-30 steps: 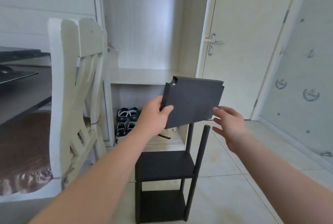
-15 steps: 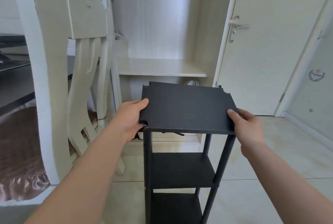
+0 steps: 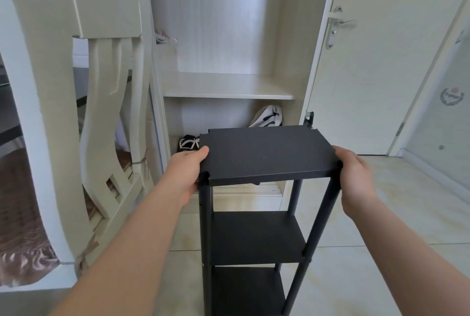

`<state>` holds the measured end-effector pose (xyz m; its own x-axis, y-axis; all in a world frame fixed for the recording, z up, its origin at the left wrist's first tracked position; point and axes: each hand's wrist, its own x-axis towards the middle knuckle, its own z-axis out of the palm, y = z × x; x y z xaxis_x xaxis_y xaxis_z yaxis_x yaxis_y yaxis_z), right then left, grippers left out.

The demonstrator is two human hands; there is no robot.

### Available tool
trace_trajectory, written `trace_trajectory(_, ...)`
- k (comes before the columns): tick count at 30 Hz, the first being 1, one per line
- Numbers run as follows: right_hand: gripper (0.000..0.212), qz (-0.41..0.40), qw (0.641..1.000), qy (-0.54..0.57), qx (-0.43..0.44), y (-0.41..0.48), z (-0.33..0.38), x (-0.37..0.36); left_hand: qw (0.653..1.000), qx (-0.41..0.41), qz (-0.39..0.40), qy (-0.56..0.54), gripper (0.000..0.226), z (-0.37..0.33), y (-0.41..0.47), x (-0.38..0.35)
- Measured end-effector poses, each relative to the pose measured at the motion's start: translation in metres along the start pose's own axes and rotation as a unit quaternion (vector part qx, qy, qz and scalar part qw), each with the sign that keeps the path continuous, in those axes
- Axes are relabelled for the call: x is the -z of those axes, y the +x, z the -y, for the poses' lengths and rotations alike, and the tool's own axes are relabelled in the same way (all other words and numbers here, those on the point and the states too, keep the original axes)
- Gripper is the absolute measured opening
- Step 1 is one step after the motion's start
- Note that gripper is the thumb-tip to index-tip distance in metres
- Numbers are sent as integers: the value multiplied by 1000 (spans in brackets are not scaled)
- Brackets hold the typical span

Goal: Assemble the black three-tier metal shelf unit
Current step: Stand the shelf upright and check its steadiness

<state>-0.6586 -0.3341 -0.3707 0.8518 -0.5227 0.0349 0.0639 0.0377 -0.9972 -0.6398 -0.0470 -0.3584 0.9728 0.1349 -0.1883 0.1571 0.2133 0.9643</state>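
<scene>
1. Lowered since before, your flat black metal top panel (image 3: 267,153) sits on the black tubular posts (image 3: 205,214), perhaps not fully seated.
2. Your left hand (image 3: 187,170) and right hand (image 3: 356,178) grip its opposite side edges.

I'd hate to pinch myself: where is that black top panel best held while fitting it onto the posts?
Take the top panel by its short side edges, one hand from each side, as the left hand and right hand do. It lies flat, and its notched corners should stay clear for the posts.
</scene>
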Motion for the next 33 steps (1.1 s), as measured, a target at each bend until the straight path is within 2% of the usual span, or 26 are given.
trace_trajectory(4,33,20,999,-4,-26,0,-4,4,1000,16,-5,-12,14,4,1,-1)
trace_trajectory(12,36,30,998,-42,-22,-2,-13,12,999,29,-15,-8,16,12,2,-3)
trace_trajectory(24,21,5,1000,-4,-25,-5,-19,15,999,13,-10,47,28,18,3,1)
trace_trajectory(33,17,7,1000,-16,-25,-5,-18,14,999,31,-7,18,20,21,7,1)
